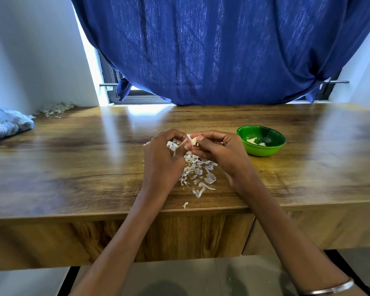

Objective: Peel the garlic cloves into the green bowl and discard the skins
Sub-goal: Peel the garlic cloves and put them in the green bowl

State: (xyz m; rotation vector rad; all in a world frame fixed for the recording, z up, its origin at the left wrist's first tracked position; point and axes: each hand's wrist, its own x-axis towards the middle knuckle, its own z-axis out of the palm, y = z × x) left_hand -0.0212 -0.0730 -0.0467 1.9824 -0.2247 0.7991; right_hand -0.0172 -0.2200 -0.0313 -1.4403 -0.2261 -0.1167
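Nearest to us, a metal bangle [329, 288] circles our right forearm, low at the frame's right corner. Both forearms reach forward over the front edge of the wooden table [73, 167]. One scrap of skin [185, 205] lies alone close to that edge. Just beyond it, a heap of garlic skins [198, 173] spreads over the wood between our wrists and continues under our hands.

Above the heap our hands meet. Our left hand [163, 158] has its fingers curled inward around pale papery skin, and its thumb points toward the other hand. Our right hand [219, 152] pinches a garlic clove [194, 142] between thumb and fingertips, the clove held over the skins and touching the left thumb. A ring [222, 143] shows on one right finger.

Just to the right of our right hand sits the green bowl [261, 149], apart from the heap, with a few pale peeled cloves [254, 142] on its bottom.

Farther off, at the left edge of the table, a blue plastic bag [6, 126] lies crumpled, and behind it a second pile of skins [57, 108] rests in the corner against the wall. A blue curtain [222, 50] hangs behind the table, with bright window light at its left side.
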